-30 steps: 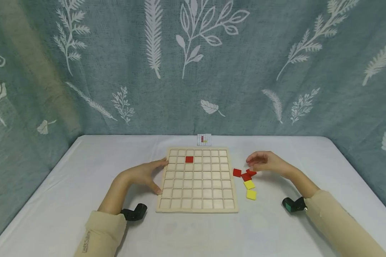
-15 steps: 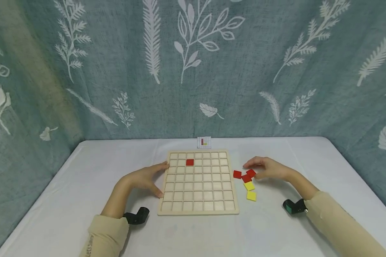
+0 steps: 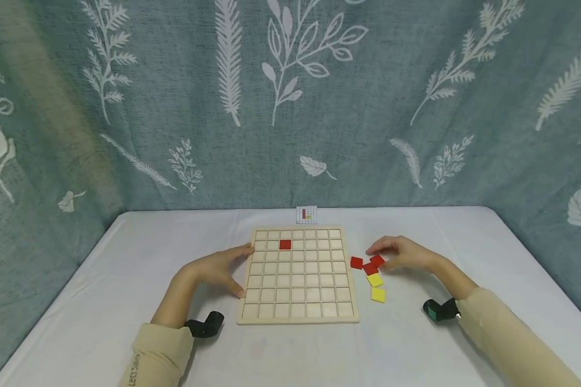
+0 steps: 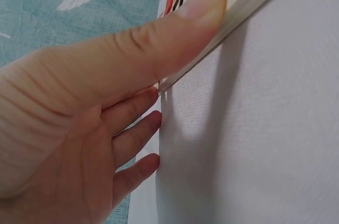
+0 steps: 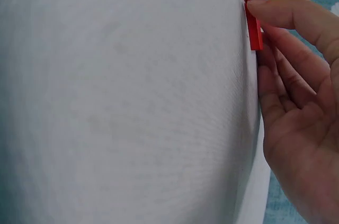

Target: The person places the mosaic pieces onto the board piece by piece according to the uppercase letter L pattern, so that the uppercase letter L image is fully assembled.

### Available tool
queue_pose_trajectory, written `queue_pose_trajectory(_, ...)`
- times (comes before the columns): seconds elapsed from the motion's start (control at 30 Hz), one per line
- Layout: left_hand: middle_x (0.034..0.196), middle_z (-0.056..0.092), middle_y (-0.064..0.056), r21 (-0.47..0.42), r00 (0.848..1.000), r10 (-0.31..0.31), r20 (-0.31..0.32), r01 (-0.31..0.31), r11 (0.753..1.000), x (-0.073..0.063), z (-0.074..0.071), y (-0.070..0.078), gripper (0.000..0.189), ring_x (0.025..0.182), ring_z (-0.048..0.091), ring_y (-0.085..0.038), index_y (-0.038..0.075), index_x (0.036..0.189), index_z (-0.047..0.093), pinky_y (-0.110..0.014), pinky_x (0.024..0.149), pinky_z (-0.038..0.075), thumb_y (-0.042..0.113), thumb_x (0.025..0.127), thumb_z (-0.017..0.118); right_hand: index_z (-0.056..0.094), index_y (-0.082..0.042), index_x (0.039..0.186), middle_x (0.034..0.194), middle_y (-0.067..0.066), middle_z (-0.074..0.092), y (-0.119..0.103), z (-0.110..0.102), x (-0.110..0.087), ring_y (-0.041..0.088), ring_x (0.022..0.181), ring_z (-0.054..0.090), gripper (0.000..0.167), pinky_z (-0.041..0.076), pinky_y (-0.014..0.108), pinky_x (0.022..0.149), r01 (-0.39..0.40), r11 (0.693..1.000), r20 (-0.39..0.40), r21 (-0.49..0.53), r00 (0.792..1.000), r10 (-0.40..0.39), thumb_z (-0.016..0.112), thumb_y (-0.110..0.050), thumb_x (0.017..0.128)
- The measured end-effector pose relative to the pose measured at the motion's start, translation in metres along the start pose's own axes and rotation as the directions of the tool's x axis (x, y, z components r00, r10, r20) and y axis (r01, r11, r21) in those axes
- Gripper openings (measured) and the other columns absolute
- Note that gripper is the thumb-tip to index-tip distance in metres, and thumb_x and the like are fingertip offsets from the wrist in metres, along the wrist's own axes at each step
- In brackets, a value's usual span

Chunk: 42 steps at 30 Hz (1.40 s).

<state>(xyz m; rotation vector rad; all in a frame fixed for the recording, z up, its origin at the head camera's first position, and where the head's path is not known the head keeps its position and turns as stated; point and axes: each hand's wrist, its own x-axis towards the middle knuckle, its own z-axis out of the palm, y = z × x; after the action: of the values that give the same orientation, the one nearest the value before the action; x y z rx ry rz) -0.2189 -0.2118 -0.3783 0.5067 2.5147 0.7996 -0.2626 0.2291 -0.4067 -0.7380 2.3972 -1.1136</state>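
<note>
A square wooden grid board (image 3: 297, 324) lies on the white table, with a single red tile (image 3: 285, 244) in its second row from the back. My left hand (image 3: 217, 270) spreads along the board's left edge, thumb near the front and fingertips farther back. In the left wrist view the thumb lies against the board's rim. To the right of the board, my right hand (image 3: 409, 253) reaches over a loose red tile (image 3: 377, 261); its thumb touches that tile, and the fingers arch beyond it. Whether they press on it is hidden.
Two more red tiles, one nearest the board (image 3: 356, 263) and one beside it (image 3: 370, 269), lie near two yellow tiles (image 3: 377, 295). A small printed grid card (image 3: 306, 215) stands behind the board. A patterned curtain (image 3: 252, 177) hangs past the table's far edge.
My right hand has come lower and slightly left, its thumb now at the near side of the loose red tile. My left hand stays at the board. The head view has tilted slightly up.
</note>
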Motion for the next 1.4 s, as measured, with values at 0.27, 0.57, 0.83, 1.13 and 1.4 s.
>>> queue_pose_trajectory(0.27, 0.152, 0.018, -0.016, -0.001, 1.000, -0.016, -0.004, 0.016, 1.000, 0.001, 0.002, -0.004, 0.103, 0.139, 0.014, -0.038, 0.005, 0.143, 0.031, -0.054, 0.109, 0.016, 0.024, 0.058, 0.086, 0.068, -0.001, 0.106, 0.111, 0.013, 0.060, 0.001, 0.000, 0.002, 0.028, 0.107, 0.050, 0.030, 0.043, 0.019, 0.090, 0.076, 0.997, 0.004, -0.035, 0.997, -0.075, 0.072, -0.011, 0.078)
queue_pose_trajectory(0.57, 0.152, 0.017, -0.018, -0.007, 1.000, -0.009, -0.005, 0.009, 1.000, -0.003, -0.001, 0.001, 0.102, 0.138, 0.014, -0.039, 0.002, 0.142, 0.031, -0.054, 0.109, 0.016, 0.021, 0.058, 0.086, 0.068, -0.004, 0.101, 0.103, 0.008, 0.063, -0.003, -0.004, 0.001, 0.020, 0.099, 0.056, 0.026, 0.047, 0.023, 0.087, 0.059, 0.993, -0.033, -0.104, 0.997, -0.063, 0.074, -0.012, 0.077)
queue_pose_trajectory(0.83, 0.151, 0.019, -0.018, 0.001, 1.000, -0.011, -0.011, 0.011, 1.000, -0.003, -0.002, 0.002, 0.102, 0.138, 0.015, -0.039, 0.002, 0.142, 0.032, -0.054, 0.109, 0.017, 0.021, 0.058, 0.086, 0.070, -0.004, 0.103, 0.101, 0.008, 0.069, -0.006, -0.002, -0.004, 0.016, 0.092, 0.062, 0.029, 0.050, 0.023, 0.080, 0.058, 0.983, -0.153, -0.174, 0.985, -0.085, 0.075, -0.016, 0.076)
queue_pose_trajectory(1.13, 0.152, 0.018, -0.016, 0.001, 1.000, -0.011, -0.001, 0.011, 1.000, -0.001, 0.001, 0.002, 0.103, 0.138, 0.014, -0.039, 0.003, 0.143, 0.030, -0.054, 0.109, 0.017, 0.022, 0.059, 0.086, 0.068, 0.001, 0.104, 0.103, 0.014, 0.067, -0.008, -0.001, -0.009, 0.021, 0.092, 0.062, 0.028, 0.053, 0.023, 0.074, 0.065, 0.987, -0.147, -0.145, 0.985, -0.086, 0.071, -0.007, 0.078)
queue_pose_trajectory(1.4, 0.152, 0.018, -0.017, -0.001, 1.000, -0.015, -0.006, 0.015, 1.000, -0.002, 0.000, 0.002, 0.103, 0.138, 0.014, -0.039, 0.002, 0.143, 0.030, -0.054, 0.109, 0.017, 0.021, 0.059, 0.086, 0.070, -0.001, 0.101, 0.099, 0.011, 0.068, -0.013, -0.004, -0.012, 0.011, 0.079, 0.059, 0.027, 0.051, 0.021, 0.067, 0.042, 0.982, -0.143, -0.184, 0.987, -0.069, 0.073, -0.011, 0.076)
